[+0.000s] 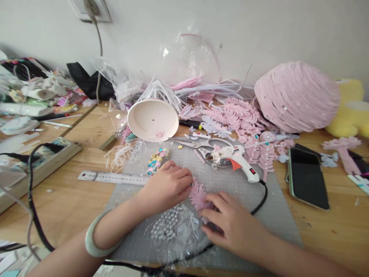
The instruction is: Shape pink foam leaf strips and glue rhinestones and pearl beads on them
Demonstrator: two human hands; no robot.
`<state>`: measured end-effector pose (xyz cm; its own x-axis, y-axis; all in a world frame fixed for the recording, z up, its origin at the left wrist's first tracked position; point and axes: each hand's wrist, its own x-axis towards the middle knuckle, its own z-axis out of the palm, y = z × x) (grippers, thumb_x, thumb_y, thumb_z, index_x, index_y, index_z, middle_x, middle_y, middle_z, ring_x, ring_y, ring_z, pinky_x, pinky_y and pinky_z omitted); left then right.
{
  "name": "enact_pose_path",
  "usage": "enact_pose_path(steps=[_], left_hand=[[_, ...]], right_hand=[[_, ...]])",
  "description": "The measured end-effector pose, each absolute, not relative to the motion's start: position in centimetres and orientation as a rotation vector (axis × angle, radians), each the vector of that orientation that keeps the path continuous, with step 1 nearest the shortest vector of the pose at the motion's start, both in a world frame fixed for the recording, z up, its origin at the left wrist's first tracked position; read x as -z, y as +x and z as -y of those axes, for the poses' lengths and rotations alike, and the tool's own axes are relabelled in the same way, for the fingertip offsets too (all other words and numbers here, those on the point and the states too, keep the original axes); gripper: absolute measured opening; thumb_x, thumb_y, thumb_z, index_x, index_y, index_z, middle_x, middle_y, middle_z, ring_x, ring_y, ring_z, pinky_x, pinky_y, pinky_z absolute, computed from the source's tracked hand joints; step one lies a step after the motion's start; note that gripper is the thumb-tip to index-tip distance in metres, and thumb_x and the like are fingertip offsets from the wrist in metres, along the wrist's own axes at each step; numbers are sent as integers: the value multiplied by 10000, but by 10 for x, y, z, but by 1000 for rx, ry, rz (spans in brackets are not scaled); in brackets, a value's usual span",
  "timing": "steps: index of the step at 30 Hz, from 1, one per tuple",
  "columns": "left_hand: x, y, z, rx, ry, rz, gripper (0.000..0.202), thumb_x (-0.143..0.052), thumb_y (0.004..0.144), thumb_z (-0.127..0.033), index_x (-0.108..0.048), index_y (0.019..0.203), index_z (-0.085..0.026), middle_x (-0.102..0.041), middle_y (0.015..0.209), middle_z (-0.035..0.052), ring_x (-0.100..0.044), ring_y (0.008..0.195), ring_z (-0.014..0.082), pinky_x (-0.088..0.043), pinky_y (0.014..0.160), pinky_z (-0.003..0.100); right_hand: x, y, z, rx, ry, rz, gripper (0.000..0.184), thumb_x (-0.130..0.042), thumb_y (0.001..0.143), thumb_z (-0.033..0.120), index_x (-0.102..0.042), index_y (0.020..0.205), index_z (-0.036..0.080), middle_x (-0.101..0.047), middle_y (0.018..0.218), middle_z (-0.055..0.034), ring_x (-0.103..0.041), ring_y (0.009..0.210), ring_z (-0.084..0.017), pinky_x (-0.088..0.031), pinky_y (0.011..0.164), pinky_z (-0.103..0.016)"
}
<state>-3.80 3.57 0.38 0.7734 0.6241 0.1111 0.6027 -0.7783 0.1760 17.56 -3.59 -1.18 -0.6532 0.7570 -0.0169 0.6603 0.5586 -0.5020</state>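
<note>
My left hand point(168, 185) is closed in a pinch, with a tiny teal gem point(191, 184) at its fingertips. Right beside that pinch is a pink pipe-cleaner leaf point(197, 193) with a fringed, feather-like shape. The fingers of my right hand point(229, 221) curve over the leaf's lower end and hold it against the grey cutting mat point(276, 227); that end is partly hidden. Silvery beads point(166, 225) lie in a clear plastic bag below my left hand. Coloured gems in gold settings point(157, 161) are heaped just beyond it.
A white glue gun point(245, 165) and scissors point(198, 145) lie beyond my hands. A steel ruler point(108, 177) reaches under my left hand. A phone point(308, 177) lies at right. Behind are a white bowl point(141, 119), finished pink leaves point(243, 113) and a large pink wrapped form point(296, 96).
</note>
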Motion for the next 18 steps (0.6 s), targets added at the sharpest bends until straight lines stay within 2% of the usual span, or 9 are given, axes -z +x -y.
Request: enact_pose_path(steps=[10, 18], left_hand=[[-3, -38, -37, -225, 2820, -996, 134, -482, 896, -201, -615, 885, -182, -667, 886, 7, -590, 776, 173, -316, 761, 329], [-11, -42, -38, -212, 2800, -957, 140, -466, 880, -196, -604, 862, -185, -662, 787, 7, -588, 755, 170, -323, 799, 346]], right_hand=[[11, 174, 36, -718, -1206, 2598, 203, -531, 857, 311, -632, 1002, 212, -563, 1118, -75, -482, 980, -246, -444, 835, -413], [10, 175, 36, -718, -1205, 2599, 193, -537, 855, 304, -635, 993, 210, -568, 1117, -73, -483, 980, -242, -441, 843, -411]])
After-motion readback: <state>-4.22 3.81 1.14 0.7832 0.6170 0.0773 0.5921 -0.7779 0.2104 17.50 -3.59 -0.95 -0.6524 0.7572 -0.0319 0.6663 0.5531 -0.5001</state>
